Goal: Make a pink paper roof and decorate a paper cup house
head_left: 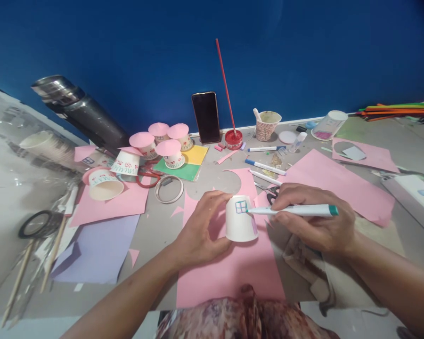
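My left hand (205, 230) is closed on a white paper cup (238, 228), which it holds upside down over a pink paper sheet (229, 278). A small four-paned window in green and purple is drawn on the cup's upper side, and a purple patch shows at its right edge. My right hand (311, 219) grips a white marker (297, 210) with a green end. The marker's tip meets the right side of the drawn window. Black-handled scissors (270, 192) lie just behind my right hand, partly hidden by it.
Decorated cups with pink paper tops (169, 153) cluster at the back left, beside a dark flask (81, 113). A phone (206, 117) leans on the blue wall near a red paint pot (233, 139). Several markers (265, 167), a tape roll (168, 189) and purple paper (99, 249) lie around.
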`<state>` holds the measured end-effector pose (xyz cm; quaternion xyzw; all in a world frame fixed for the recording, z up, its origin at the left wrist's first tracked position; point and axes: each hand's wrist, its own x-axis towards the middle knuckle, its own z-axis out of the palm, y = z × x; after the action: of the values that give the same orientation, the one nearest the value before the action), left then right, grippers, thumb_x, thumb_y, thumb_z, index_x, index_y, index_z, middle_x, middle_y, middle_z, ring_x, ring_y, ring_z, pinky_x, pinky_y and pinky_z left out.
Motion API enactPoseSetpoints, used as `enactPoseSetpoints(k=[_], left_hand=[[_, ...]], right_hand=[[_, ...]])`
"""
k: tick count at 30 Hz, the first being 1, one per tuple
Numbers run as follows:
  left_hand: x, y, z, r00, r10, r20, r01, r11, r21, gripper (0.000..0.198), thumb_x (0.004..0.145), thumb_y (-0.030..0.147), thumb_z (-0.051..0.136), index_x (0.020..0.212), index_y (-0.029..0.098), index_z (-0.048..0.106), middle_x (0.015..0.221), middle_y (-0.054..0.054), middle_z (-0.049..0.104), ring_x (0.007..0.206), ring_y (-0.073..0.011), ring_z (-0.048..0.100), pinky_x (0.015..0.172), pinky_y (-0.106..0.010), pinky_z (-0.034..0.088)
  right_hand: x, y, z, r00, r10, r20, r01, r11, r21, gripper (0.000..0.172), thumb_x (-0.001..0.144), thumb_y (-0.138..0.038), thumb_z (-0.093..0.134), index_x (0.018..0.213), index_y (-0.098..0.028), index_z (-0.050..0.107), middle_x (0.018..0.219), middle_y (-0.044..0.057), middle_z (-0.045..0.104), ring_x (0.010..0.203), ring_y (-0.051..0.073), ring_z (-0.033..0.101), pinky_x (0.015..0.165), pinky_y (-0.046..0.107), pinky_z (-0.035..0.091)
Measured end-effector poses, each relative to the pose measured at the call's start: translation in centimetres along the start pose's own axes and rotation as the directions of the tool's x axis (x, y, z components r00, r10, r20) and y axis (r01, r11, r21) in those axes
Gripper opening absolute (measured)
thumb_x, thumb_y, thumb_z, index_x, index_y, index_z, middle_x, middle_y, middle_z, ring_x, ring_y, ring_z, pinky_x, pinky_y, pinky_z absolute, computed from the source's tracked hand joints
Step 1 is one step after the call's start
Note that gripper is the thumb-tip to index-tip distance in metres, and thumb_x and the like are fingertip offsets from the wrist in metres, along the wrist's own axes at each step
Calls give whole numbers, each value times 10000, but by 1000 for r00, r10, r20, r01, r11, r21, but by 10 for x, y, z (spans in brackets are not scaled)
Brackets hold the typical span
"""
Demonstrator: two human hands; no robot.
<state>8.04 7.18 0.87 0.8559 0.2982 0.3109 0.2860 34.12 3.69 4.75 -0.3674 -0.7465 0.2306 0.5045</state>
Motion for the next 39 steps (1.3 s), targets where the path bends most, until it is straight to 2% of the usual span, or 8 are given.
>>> enactPoseSetpoints(k=[5,10,17,22,29,39], left_hand=[[-2,1,0,1000,12,14,-13,1000,7,741,794,151,708,1470,275,429,1348,-119,524,1308,-308,516,1086,-473,511],[-4,2,0,997,-49,53,50,999,-7,763,791,169,726,1482,278,423,1345,-124,495,1274,-312,514,1012,-457,542],[-4,4,2,998,-24,51,26,999,-38,754,797,164,739,1474,277,425,1326,-122,490,1265,-307,516,999,-447,535],[-3,5,1,998,-21,54,23,999,-36,742,805,179,742,1469,280,427,1319,-119,493,1259,-305,512,995,-444,531],[-3,4,1,998,-30,63,32,999,-33,748,802,184,755,1467,283,429,1305,-112,497,1248,-297,511,999,-438,525],[-4,2,2,999,-22,46,23,999,-38,773,781,157,760,1472,277,437,1316,-111,499,1269,-297,506,1032,-445,520]], right_hand=[[0,0,3,998,-54,-28,53,997,-48,146,884,-97,696,932,-233,721,721,13,734,595,164,650,578,297,519],[0,0,6,997,-78,6,79,993,-91,124,906,-106,690,940,-224,704,708,13,743,592,157,641,582,285,518],[2,1,6,996,-82,36,86,988,-130,121,922,-133,691,955,-249,706,713,18,757,599,169,658,601,294,528],[3,-1,7,996,-79,27,82,990,-114,99,929,-136,679,939,-231,705,702,12,735,587,154,635,582,276,506],[0,0,6,994,-81,75,87,992,-87,120,908,-116,669,943,-229,688,696,8,719,576,152,598,574,279,483],[1,-1,5,990,-105,96,113,990,-85,115,909,-108,662,942,-217,678,732,16,738,601,142,606,588,262,489]])
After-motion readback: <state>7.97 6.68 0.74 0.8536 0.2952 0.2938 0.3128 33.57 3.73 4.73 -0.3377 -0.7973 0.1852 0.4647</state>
